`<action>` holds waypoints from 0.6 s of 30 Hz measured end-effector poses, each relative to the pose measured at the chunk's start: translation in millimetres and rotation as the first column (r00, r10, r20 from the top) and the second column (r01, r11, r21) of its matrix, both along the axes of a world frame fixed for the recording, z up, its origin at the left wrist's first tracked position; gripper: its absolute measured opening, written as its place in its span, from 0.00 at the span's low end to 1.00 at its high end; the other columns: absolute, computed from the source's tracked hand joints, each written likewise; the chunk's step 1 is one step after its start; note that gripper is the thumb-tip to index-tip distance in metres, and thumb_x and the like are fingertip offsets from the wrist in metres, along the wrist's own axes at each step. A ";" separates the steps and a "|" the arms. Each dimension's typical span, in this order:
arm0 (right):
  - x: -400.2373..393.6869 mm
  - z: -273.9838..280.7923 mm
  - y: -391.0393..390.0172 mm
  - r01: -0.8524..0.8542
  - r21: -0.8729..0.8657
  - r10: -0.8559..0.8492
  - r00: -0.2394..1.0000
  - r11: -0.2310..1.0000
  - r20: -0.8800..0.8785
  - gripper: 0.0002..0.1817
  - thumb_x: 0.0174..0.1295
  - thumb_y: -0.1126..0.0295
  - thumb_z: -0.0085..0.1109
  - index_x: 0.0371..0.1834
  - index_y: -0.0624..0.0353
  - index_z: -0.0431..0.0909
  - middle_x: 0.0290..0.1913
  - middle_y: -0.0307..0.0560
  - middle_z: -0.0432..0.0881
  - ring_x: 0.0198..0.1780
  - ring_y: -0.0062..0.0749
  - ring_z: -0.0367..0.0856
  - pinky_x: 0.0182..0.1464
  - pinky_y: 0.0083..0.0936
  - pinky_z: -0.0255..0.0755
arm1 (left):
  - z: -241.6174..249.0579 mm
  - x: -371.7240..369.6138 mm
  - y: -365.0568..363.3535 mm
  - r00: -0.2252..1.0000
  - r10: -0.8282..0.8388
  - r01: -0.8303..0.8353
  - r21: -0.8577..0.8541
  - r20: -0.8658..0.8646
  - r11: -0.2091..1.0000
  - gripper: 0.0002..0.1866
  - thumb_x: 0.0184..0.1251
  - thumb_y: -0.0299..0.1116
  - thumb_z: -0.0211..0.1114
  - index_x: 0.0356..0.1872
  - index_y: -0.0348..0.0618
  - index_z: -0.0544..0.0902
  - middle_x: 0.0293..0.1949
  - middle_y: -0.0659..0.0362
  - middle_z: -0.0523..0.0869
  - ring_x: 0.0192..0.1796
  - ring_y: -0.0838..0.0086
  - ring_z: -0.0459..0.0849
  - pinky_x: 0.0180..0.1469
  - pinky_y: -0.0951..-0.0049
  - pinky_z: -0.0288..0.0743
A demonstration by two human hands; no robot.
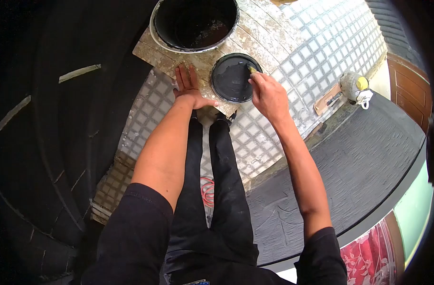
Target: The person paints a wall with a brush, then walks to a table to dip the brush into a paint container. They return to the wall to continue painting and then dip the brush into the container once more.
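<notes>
My left hand (187,90) lies on a paint-spattered board (255,40), its fingers spread and nothing held in it. Beside it stands a round container (228,81) of dark paint with a black rim. My right hand (269,95) is closed around a small paintbrush (252,69) at the right side of this container. Only a yellowish bit of the brush shows; its dark tip seems to touch the paint, and the rest is hidden by the fingers.
A large bucket (154,28), black inside, stands at the board's far end. Tiled floor (321,42) surrounds the board. On the right runs a dark grey textured ledge (340,161), with a grey bag-like bundle (350,85) near its far end. A red coil (207,192) lies between my legs.
</notes>
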State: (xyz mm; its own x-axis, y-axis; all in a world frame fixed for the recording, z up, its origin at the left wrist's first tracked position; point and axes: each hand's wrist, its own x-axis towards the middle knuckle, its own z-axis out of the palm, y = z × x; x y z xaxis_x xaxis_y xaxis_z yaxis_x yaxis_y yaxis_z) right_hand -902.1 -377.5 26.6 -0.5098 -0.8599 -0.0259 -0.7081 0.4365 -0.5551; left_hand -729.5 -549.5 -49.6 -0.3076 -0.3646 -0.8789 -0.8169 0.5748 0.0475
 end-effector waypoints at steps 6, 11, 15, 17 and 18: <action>33.4 7.0 20.1 -0.007 0.104 0.007 1.000 0.995 -0.001 0.08 0.65 0.70 0.61 0.31 0.60 0.75 0.32 0.52 0.81 0.37 0.50 0.84 0.38 0.44 0.80 | -2.2 0.0 1.5 1.000 -0.015 0.015 -0.025 -0.006 1.000 0.91 0.29 0.82 0.75 0.77 0.47 0.13 0.78 0.43 0.10 0.81 0.48 0.10 0.77 0.28 0.45; 66.4 10.2 12.6 0.074 0.090 -0.088 0.983 0.993 0.161 0.09 0.65 0.71 0.61 0.29 0.61 0.74 0.29 0.54 0.80 0.34 0.53 0.84 0.38 0.46 0.79 | -2.7 -1.2 0.7 1.000 -0.005 0.006 -0.026 0.019 1.000 0.91 0.28 0.81 0.76 0.78 0.49 0.15 0.79 0.43 0.11 0.82 0.49 0.12 0.77 0.28 0.45; 78.4 6.9 5.5 0.345 0.027 -0.332 0.875 0.938 0.352 0.05 0.65 0.72 0.63 0.38 0.62 0.84 0.37 0.58 0.87 0.35 0.54 0.87 0.38 0.40 0.80 | -3.6 -1.2 1.6 1.000 0.007 -0.007 -0.037 -0.001 0.999 0.92 0.27 0.80 0.77 0.78 0.49 0.15 0.79 0.43 0.11 0.82 0.49 0.12 0.77 0.28 0.46; 74.7 8.6 7.3 0.411 0.109 -0.415 0.801 0.905 0.431 0.08 0.69 0.71 0.62 0.43 0.65 0.86 0.40 0.59 0.89 0.35 0.50 0.90 0.39 0.33 0.83 | -4.9 -0.1 1.3 1.000 0.009 -0.009 -0.026 0.000 1.000 0.92 0.27 0.80 0.77 0.78 0.50 0.15 0.79 0.44 0.11 0.82 0.49 0.12 0.77 0.28 0.46; 71.8 6.8 7.8 0.619 0.091 -0.492 0.517 0.780 0.700 0.10 0.71 0.71 0.60 0.43 0.68 0.86 0.40 0.59 0.89 0.36 0.48 0.91 0.40 0.31 0.84 | -4.5 -0.1 1.2 1.000 0.012 -0.012 -0.028 0.001 1.000 0.92 0.27 0.80 0.77 0.78 0.50 0.15 0.79 0.44 0.11 0.82 0.49 0.12 0.77 0.28 0.46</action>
State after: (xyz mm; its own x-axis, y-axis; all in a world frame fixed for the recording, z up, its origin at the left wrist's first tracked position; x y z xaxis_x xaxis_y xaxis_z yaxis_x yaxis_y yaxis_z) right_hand -830.2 -369.7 33.4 -0.7806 -0.4299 -0.4537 0.2319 0.4749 -0.8490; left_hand -729.6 -548.2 -54.1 -0.3018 -0.3925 -0.8689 -0.8241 0.5657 0.0307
